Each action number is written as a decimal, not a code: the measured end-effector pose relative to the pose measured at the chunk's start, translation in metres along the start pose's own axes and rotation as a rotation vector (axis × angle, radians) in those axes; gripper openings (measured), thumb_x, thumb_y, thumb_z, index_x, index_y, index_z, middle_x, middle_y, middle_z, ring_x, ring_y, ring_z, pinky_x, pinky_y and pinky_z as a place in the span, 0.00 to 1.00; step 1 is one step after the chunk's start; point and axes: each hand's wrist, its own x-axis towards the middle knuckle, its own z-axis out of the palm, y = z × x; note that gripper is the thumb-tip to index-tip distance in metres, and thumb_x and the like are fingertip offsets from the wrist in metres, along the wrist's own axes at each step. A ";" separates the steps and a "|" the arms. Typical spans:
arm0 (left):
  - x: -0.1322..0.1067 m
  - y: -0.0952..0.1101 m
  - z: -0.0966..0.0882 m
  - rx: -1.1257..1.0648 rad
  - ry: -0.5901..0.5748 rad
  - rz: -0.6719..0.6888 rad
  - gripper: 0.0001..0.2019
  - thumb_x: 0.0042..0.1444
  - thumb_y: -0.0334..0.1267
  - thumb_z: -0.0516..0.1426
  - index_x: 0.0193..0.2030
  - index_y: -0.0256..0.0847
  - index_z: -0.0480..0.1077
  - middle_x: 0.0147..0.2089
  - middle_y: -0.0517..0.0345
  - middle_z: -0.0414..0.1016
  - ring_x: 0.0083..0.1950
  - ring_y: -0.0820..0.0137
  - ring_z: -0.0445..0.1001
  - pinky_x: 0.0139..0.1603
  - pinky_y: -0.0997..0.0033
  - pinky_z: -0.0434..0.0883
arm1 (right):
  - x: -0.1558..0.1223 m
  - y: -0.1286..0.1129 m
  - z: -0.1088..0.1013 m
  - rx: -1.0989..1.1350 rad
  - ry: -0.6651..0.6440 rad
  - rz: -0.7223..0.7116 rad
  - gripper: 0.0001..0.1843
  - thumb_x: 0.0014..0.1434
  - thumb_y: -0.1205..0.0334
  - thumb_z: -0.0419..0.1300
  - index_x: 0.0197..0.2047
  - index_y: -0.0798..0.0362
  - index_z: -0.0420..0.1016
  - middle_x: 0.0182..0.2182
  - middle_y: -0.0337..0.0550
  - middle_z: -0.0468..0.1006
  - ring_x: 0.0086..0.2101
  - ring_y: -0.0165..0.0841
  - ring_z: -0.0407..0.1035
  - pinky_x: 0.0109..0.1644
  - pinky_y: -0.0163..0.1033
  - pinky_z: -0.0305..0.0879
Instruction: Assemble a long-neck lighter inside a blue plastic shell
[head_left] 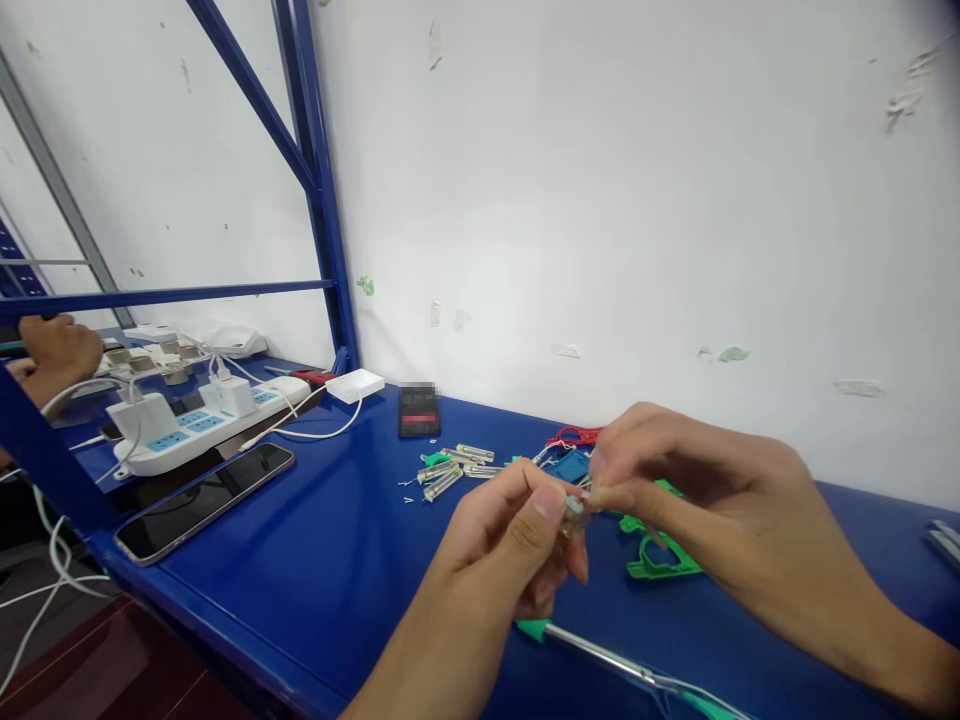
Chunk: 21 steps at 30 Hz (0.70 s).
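Note:
Both of my hands meet above the blue tabletop (330, 590). My left hand (517, 540) is closed, pinching a small see-through piece with a pale top (574, 506) between thumb and forefinger. Against that piece, my right hand (675, 490) is closed too, its thumb and finger pressed together; whatever they grip is too small to make out. Behind the left hand lie several slim see-through tubes (444, 482) with metal-looking parts. Green plastic parts (664, 560) lie below the right hand. A metal rod (600, 655) with a green end is in front.
A phone (206, 500) and a white power strip (202, 425) with plugs and cables occupy the left side. Near the wall are a dark box (419, 410), a white adapter (355, 385) and a red plastic part (574, 436). Another person's hand (64, 345) is beyond the blue frame (322, 230).

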 end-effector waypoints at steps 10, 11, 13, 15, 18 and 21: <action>-0.010 0.001 0.004 -0.045 -0.004 0.008 0.26 0.90 0.62 0.67 0.44 0.43 0.77 0.38 0.65 0.66 0.36 0.71 0.52 0.38 0.67 0.54 | -0.008 0.015 -0.005 -0.106 0.042 -0.315 0.10 0.87 0.60 0.78 0.47 0.38 0.95 0.37 0.35 0.91 0.36 0.32 0.86 0.38 0.33 0.83; -0.010 0.000 0.004 -0.037 -0.003 0.008 0.26 0.90 0.62 0.67 0.44 0.43 0.77 0.38 0.65 0.67 0.36 0.71 0.53 0.38 0.67 0.54 | -0.009 0.014 -0.005 -0.116 0.043 -0.326 0.10 0.87 0.61 0.78 0.48 0.39 0.95 0.38 0.35 0.91 0.36 0.32 0.85 0.38 0.32 0.83; -0.010 -0.001 0.004 -0.022 0.001 0.015 0.26 0.91 0.61 0.66 0.45 0.43 0.77 0.38 0.65 0.67 0.36 0.71 0.53 0.38 0.66 0.55 | -0.009 0.014 -0.004 -0.127 0.039 -0.346 0.11 0.88 0.63 0.76 0.48 0.39 0.94 0.38 0.35 0.91 0.35 0.31 0.85 0.38 0.32 0.83; -0.010 -0.002 0.005 -0.013 0.006 0.028 0.25 0.92 0.60 0.65 0.45 0.44 0.77 0.38 0.65 0.66 0.35 0.71 0.52 0.38 0.66 0.55 | -0.008 0.014 -0.003 -0.132 0.029 -0.357 0.12 0.88 0.64 0.76 0.48 0.40 0.94 0.38 0.35 0.91 0.35 0.31 0.85 0.38 0.32 0.83; -0.010 -0.003 0.007 -0.022 0.003 0.043 0.25 0.92 0.59 0.65 0.44 0.44 0.76 0.37 0.66 0.66 0.35 0.70 0.51 0.38 0.66 0.55 | -0.008 0.015 -0.002 -0.138 0.026 -0.364 0.12 0.87 0.65 0.75 0.48 0.40 0.93 0.38 0.36 0.91 0.35 0.33 0.86 0.37 0.33 0.84; -0.009 -0.004 0.007 -0.039 -0.008 0.037 0.26 0.92 0.60 0.65 0.43 0.44 0.75 0.37 0.66 0.67 0.34 0.71 0.51 0.38 0.65 0.54 | -0.009 0.016 -0.002 -0.146 0.035 -0.370 0.11 0.87 0.65 0.76 0.48 0.41 0.93 0.38 0.36 0.91 0.35 0.32 0.86 0.38 0.32 0.84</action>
